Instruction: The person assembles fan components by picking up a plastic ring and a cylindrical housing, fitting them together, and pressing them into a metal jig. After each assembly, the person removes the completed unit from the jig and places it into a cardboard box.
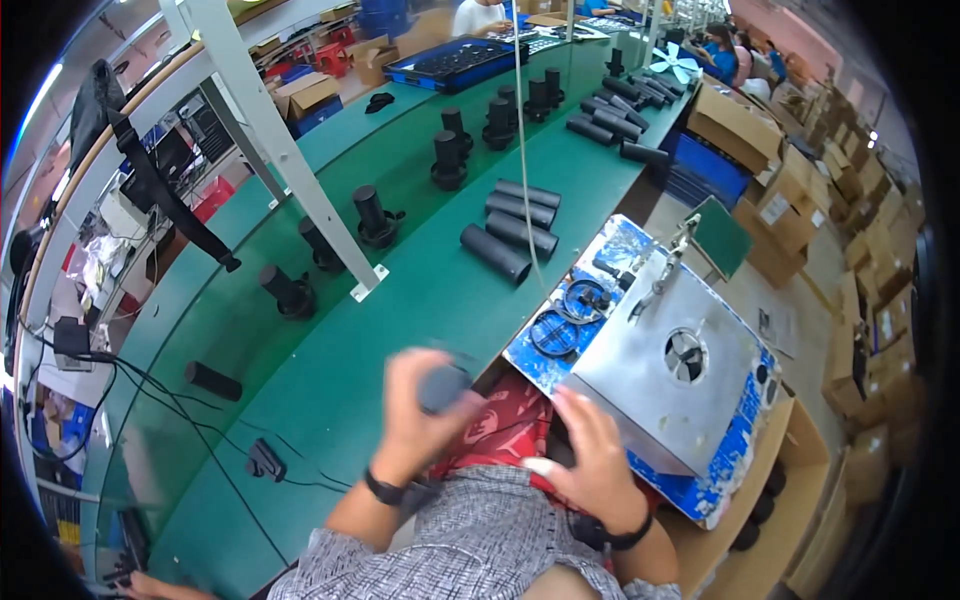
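Observation:
My left hand (410,415) is closed around a dark cylindrical part (443,388), blurred by motion, above the near edge of the green work surface. One end of the part faces up; its lower portion is hidden by my fingers. My right hand (598,465) holds nothing, its fingers apart, near the front corner of a metal box (640,370) with a round opening. Beside that box, black rings (554,333) and a small black fitting (592,298) lie on a worn blue board (535,365).
Several black tubes (495,253) lie on the green table (400,310). Black cylinders on round bases (375,218) line the conveyor behind. A white post (290,150) stands on the table. A cord (525,150) hangs down. Another person's hand (160,588) shows at lower left.

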Demonstrator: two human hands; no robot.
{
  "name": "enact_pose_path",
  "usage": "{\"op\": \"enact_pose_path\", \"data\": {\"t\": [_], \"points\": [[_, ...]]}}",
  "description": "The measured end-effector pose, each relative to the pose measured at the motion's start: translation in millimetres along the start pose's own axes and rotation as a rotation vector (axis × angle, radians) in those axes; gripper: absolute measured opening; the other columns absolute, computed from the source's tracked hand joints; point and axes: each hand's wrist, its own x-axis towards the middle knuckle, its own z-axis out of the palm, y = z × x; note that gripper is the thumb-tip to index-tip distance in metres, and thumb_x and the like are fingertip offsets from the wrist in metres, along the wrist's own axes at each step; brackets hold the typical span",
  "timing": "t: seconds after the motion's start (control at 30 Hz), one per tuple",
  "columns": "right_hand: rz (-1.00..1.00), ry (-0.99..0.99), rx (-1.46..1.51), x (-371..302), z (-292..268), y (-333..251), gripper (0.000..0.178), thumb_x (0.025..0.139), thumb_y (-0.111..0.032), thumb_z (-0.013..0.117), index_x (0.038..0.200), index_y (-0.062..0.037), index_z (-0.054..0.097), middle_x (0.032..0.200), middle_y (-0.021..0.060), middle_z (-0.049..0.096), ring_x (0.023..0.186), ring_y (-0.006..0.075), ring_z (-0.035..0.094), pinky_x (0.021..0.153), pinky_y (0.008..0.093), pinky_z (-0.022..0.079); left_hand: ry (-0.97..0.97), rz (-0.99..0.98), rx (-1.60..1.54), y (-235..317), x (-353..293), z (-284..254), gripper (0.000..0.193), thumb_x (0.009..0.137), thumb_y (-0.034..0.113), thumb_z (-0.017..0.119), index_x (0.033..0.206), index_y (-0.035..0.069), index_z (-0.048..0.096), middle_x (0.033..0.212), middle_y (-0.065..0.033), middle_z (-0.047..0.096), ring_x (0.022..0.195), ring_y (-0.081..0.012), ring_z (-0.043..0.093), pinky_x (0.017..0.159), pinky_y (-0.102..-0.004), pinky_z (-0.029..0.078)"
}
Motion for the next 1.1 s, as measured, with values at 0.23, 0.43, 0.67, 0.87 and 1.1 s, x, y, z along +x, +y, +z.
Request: {"op": "enact_pose_path", "data": {"t": [0.23,0.43,0.67,0.87,1.1], "points": [[0.694,0.2,0.428,-116,-66,53,0.039,0.088,-0.005,0.08,0.124,0.001,0.067,0.119,0.011,0.07,0.105,0.0205,0.072,0.096,0.0339,0.055,0.643,-0.371,0.62,-229,55,-158,0.067,0.096,0.033,0.078,0.137,-0.01,0.046,0.128,-0.0268,0.058,0.115,-0.0366,0.06,0.103,-0.0464,0.049],[0.806,0.643,0.278,-197,-107,115,0.026,0.095,0.005,0.069,0.12,-0.0001,0.067,0.113,0.0054,0.071,0.11,0.0159,0.068,0.097,0.0304,0.053,0.596,-0.427,1.143,-406,23,-266,0.08,0.092,0.049,0.079,0.131,-0.014,0.049,0.123,-0.0335,0.062,0.102,-0.049,0.066,0.086,-0.0521,0.059],[0.968,0.751,-0.137,-250,-144,264,0.028,0.093,-0.013,0.076,0.117,-0.0003,0.072,0.104,0.0141,0.077,0.095,0.0238,0.074,0.086,0.0372,0.058,0.727,-0.739,0.991,-366,54,-194,0.09,0.087,0.054,0.084,0.138,-0.01,0.047,0.128,-0.032,0.059,0.115,-0.0452,0.064,0.094,-0.05,0.057],[1.236,0.595,-0.506,-167,-127,330,0.033,0.09,-0.034,0.078,0.1,-0.0024,0.077,0.104,0.0228,0.076,0.098,0.0384,0.073,0.085,0.047,0.058,0.942,-0.252,0.911,-303,12,-146,0.07,0.093,0.028,0.083,0.144,-0.003,0.047,0.13,-0.0267,0.058,0.113,-0.034,0.064,0.093,-0.0422,0.056],[1.212,0.573,-0.665,-188,-155,321,0.024,0.087,-0.029,0.075,0.089,-0.0058,0.073,0.099,0.0139,0.074,0.092,0.0389,0.071,0.079,0.05,0.057,0.27,-0.039,-0.319,-68,-15,41,0.051,0.099,0.001,0.063,0.146,0.0,0.042,0.128,-0.01,0.054,0.104,-0.0195,0.055,0.097,-0.0328,0.047]]}}
